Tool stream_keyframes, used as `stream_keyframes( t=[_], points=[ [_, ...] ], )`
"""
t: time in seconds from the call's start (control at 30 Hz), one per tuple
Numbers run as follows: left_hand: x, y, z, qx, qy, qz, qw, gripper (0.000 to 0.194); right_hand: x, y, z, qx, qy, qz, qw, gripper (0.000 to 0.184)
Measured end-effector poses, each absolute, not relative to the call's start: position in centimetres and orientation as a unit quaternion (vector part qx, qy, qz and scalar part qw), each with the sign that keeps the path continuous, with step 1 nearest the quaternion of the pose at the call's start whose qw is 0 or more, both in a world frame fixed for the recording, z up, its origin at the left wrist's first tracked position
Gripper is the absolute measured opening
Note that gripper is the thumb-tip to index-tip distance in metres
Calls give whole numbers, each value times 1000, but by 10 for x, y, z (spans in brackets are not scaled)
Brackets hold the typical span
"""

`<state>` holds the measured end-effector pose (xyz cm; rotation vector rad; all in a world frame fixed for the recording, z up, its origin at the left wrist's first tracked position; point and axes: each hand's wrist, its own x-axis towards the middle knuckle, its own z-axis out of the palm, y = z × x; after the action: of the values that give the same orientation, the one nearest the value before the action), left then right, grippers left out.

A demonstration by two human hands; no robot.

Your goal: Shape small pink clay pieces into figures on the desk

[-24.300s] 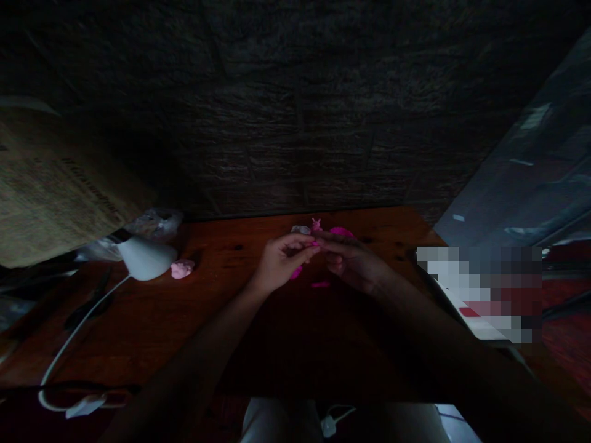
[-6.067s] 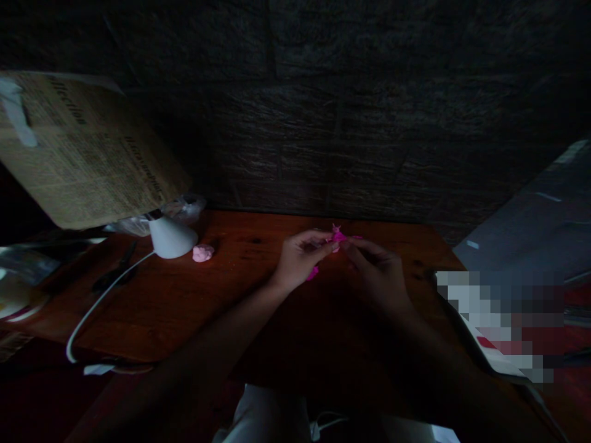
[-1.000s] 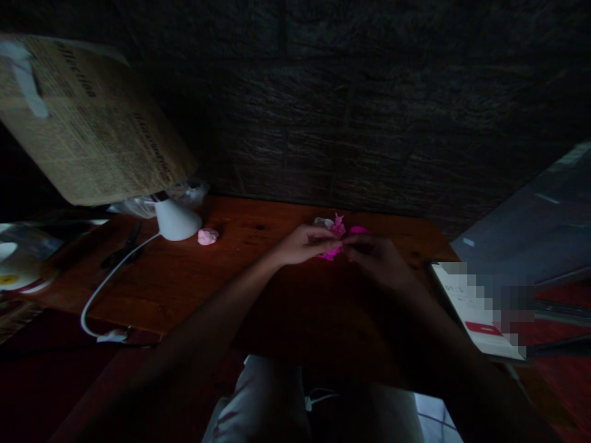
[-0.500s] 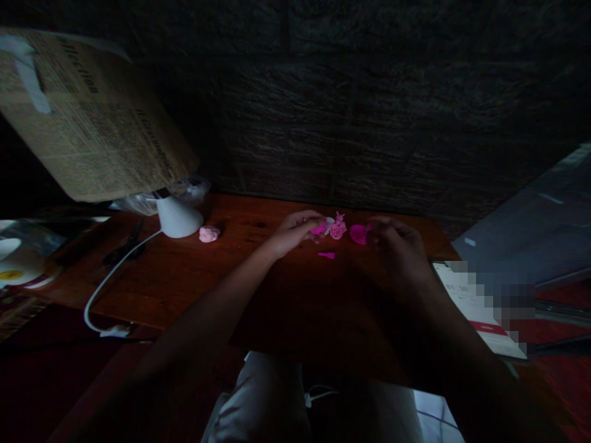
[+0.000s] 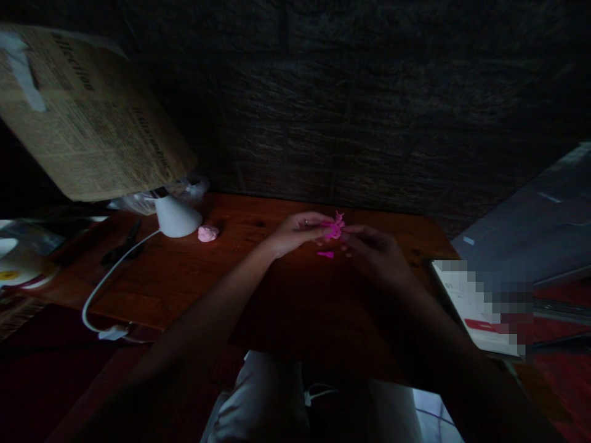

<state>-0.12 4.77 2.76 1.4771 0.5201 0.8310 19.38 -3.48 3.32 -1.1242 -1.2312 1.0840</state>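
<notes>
Magenta clay-like piece (image 5: 329, 231) pinched in the grip of the left hand (image 5: 293, 234); right hand (image 5: 376, 246) alongside.
Piece lies between left thumb and fingers, nearer that hand; its long axis cannot be determined. Right grip's state cannot be told. Pink horned figure (image 5: 340, 218), upright, shows immediately behind the grip; contact unconfirmed. Magenta strip (image 5: 327, 254) lies crosswise on the tabletop (image 5: 240, 240), just in front of the grip; pale pink lump (image 5: 208, 233) well left, near the white lamp base (image 5: 178, 216). Against half a second ago: right hand has come in leftward; the round magenta disc there no longer shows.
</notes>
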Motion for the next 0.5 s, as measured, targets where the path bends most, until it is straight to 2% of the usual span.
stream_keyframes(
  t=[0.5],
  points=[
    [6,45,19,632,212,369,647,38,191,-34,24,-478,-589,417,501,32]
  ],
)
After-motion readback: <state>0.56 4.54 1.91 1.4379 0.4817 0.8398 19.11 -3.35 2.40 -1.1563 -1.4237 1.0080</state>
